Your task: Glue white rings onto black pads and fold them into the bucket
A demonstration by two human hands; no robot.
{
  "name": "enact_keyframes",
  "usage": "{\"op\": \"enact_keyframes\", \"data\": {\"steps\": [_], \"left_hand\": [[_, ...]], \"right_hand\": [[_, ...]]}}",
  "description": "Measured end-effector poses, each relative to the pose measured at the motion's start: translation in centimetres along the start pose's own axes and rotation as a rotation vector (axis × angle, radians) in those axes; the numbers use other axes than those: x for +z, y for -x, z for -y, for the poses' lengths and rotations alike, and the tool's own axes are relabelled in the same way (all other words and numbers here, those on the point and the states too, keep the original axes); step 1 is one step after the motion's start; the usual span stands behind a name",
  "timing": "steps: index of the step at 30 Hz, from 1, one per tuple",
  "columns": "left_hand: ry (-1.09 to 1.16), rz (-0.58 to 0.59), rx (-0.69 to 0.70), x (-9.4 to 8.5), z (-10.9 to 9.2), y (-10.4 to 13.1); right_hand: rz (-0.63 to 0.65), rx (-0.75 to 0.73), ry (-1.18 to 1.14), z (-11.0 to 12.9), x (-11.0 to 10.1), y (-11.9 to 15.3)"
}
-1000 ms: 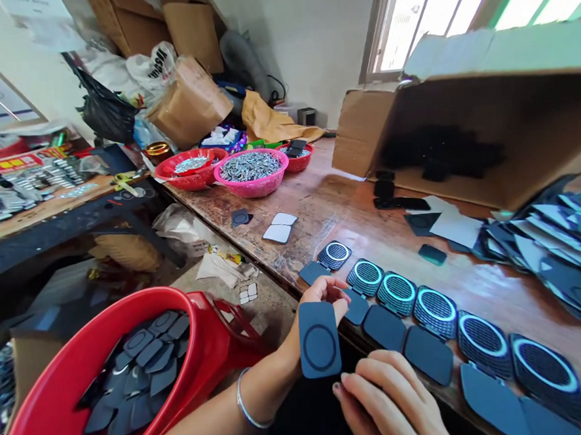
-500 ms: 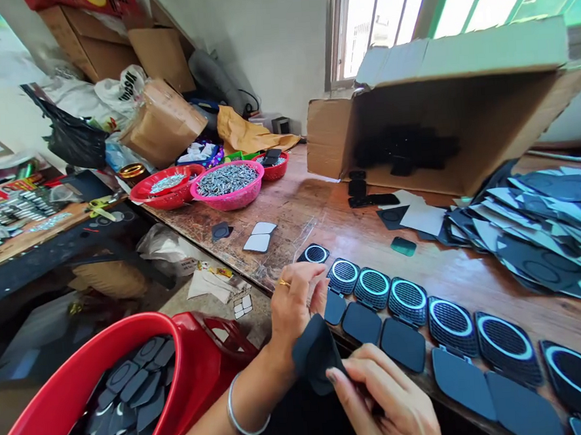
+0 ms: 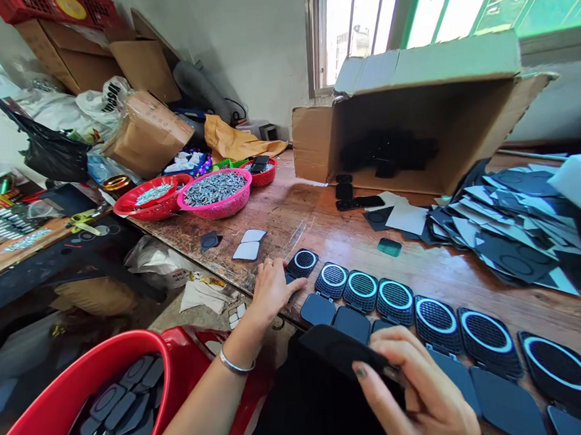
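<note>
My right hand (image 3: 423,386) pinches a dark, flat square pad (image 3: 340,346) between thumb and fingers, held tilted over my lap in front of the table edge. My left hand (image 3: 271,289) reaches to the table's front edge, thumb and fingers apart, around the dark lower flap of the leftmost ringed piece (image 3: 303,262). Whether the fingertips touch it I cannot tell. To the right runs a row of similar black mesh pieces with pale rings (image 3: 362,285), each stacked and hinged to a plain dark flap (image 3: 352,323) lying nearer me.
A red tub (image 3: 166,376) of dark pads stands at lower left. Pink (image 3: 216,209) and red bowls (image 3: 147,210) hold small metal parts. A cardboard box (image 3: 315,144) lies open at the back, beside a heap of dark and white sheets (image 3: 508,230). A green-tinted pad (image 3: 389,247) lies nearby.
My left hand has moved away from the pad to the leftmost ringed piece, its fingers opening out. My right hand keeps the pad, which now appears flatter. The view has shifted slightly.
</note>
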State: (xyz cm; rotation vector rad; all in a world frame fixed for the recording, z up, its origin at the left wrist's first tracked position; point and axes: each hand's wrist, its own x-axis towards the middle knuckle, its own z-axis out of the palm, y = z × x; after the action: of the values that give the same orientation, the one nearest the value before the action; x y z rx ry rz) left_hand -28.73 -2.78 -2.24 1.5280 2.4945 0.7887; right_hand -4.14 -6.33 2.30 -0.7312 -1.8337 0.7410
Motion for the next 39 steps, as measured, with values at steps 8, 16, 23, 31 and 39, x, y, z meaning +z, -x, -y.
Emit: {"op": "enact_keyframes", "data": {"steps": [8,16,23,31,39], "left_hand": [[0.302,0.044,-0.131,-0.9,0.7,-1.2],[1.089,0.438,-0.365,-5.4,-1.6,4.1],[1.419,0.795,-0.430,-4.0,-5.3,9.4],[1.447,0.830,-0.297,-2.3,-7.2,9.8],[1.247,0.739,-0.032,-2.6,-8.8,10.1]], "right_hand": [[0.009,0.119,0.087,-3.7,-1.9,-0.9],[0.120,0.215,0.135,-4.5,-2.8,-0.6],[0.178,0.185,0.193,-5.0,-2.6,0.4],[0.023,0.060,0.420,-5.2,-4.2,1.3],[0.084,0.421,0.154,-4.2,-5.3,0.5]]}}
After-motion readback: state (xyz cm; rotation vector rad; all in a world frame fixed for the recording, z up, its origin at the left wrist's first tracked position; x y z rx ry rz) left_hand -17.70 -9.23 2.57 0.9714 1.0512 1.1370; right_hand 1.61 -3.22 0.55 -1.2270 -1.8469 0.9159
